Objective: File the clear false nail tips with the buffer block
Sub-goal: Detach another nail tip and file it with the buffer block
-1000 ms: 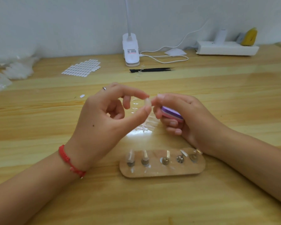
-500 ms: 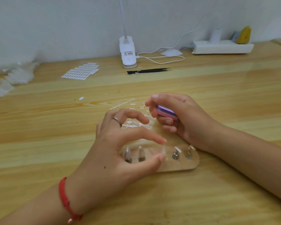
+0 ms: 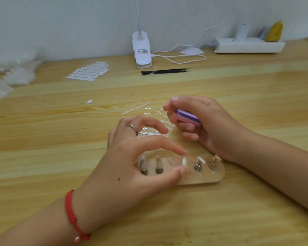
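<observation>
The right hand [image 3: 213,126] rests on the pale wooden table [image 3: 238,93], its fingers curled round a purple and pink buffer block [image 3: 187,118]. The left hand [image 3: 130,167] arches over a clear oblong plastic stand with metal pegs [image 3: 212,177]. Its thumb and forefinger sit on either side of a clear false nail tip [image 3: 184,161] standing on the middle peg. The thumb is just at the tip's base, but I cannot tell whether the fingers actually pinch it. Clear plastic sprue pieces [image 3: 137,109] lie behind the hands.
</observation>
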